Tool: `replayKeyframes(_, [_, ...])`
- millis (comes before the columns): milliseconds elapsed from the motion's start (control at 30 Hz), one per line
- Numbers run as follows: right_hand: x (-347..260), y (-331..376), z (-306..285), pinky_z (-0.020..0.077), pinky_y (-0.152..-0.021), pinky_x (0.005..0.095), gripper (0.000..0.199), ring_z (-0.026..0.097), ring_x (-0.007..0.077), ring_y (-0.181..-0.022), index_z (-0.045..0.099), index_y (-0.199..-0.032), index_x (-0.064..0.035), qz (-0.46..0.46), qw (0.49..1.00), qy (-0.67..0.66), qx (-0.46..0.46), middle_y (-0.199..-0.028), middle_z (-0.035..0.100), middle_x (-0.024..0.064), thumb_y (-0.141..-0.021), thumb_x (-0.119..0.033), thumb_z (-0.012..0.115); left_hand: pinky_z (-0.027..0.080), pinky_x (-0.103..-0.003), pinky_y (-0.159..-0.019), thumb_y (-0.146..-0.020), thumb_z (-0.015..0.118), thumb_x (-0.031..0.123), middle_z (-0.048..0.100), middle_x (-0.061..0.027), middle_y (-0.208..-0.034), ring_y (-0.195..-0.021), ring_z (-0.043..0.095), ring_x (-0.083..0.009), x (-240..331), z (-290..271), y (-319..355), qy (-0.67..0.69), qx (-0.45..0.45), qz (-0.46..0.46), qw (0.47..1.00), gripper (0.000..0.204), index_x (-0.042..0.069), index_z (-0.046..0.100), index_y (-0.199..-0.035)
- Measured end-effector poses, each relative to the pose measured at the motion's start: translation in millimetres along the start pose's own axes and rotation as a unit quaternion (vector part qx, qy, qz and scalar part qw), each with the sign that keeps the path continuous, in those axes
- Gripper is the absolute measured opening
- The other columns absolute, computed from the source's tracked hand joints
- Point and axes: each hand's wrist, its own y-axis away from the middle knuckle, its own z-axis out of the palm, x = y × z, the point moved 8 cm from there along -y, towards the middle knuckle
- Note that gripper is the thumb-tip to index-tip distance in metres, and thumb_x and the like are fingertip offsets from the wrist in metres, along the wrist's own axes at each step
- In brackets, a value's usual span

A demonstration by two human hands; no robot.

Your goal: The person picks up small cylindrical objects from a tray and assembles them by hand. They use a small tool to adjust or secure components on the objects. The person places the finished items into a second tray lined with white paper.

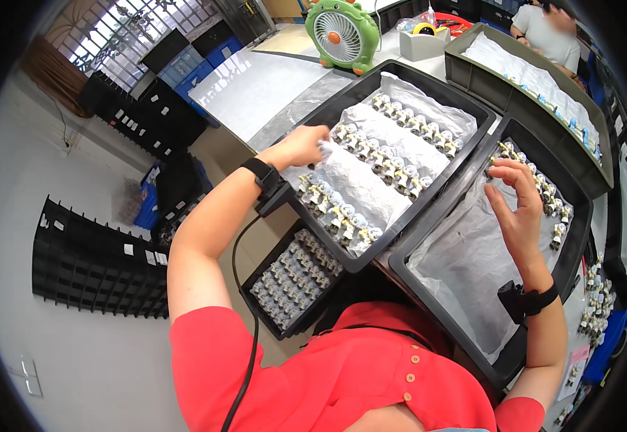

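My left hand [302, 147] is closed at the left side of a black tray [435, 204], pinching the edge of a white paper sheet [360, 180]. Rows of small figurines [382, 160], whitish-blue on top with yellow and dark parts below, lie on paper in this tray. Over a second black tray [418, 277] on the right, my right hand [520, 205] is raised with thumb and fingers apart. Its fingertips are near a row of similar figurines [551, 193] along that tray's far side; whether they touch one cannot be told. White paper [464, 266] lines this tray's bottom.
A lower tray [295, 281] filled with figurines stands below the left tray. A green fan [343, 36] and a grey-green bin [464, 49] are at the back. Loose figurines [597, 302] lie far right. Another person [547, 36] sits at back right. A cable [235, 248] hangs from my left wrist.
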Motion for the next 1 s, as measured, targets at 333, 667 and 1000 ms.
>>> replayKeyframes(333, [8.1, 1.5, 3.0, 0.0449, -0.075, 0.0266, 0.011, 0.057, 0.0165, -0.087, 0.063, -0.087, -0.0025, 0.011, 1.0, 0.009, -0.016, -0.097, 0.061, 0.0061, -0.076, -0.001, 0.064, 0.05, -0.04, -0.075, -0.063, 0.067, 0.01, 0.064, -0.0188, -0.089, -0.089, 0.062, -0.0348, -57.9, 26.3, -2.4, -0.22, -0.072, -0.069, 0.97, 0.032, 0.003, 0.06, -0.094])
replayKeyframes(667, [9.9, 1.5, 5.6, 0.0453, -0.073, 0.0261, 0.01, 0.058, 0.0155, -0.081, 0.062, -0.086, -0.0007, 0.019, 0.999, -0.015, -0.038, -0.088, 0.062, 0.0061, -0.076, 0.001, 0.064, 0.053, -0.037, -0.071, -0.062, 0.077, 0.013, 0.066, -0.0181, -0.087, -0.084, 0.066, -0.0294, -60.2, 44.4, -5.2, -0.23, -0.185, -0.078, 0.952, 0.035, 0.0, 0.066, -0.092])
replayKeyframes(1000, [17.0, 4.0, 10.2, 0.0457, -0.072, 0.0254, 0.01, 0.058, 0.015, -0.078, 0.062, -0.085, -0.0001, 0.022, 0.998, -0.011, -0.063, -0.085, 0.062, 0.0059, -0.076, 0.0, 0.065, 0.049, -0.038, -0.079, -0.064, 0.076, 0.016, 0.064, -0.0165, -0.096, -0.094, 0.061, -0.0308, -37.8, 31.6, 5.3, -0.188, -0.15, -0.035, 0.97, 0.054, 0.01, 0.058, -0.114])
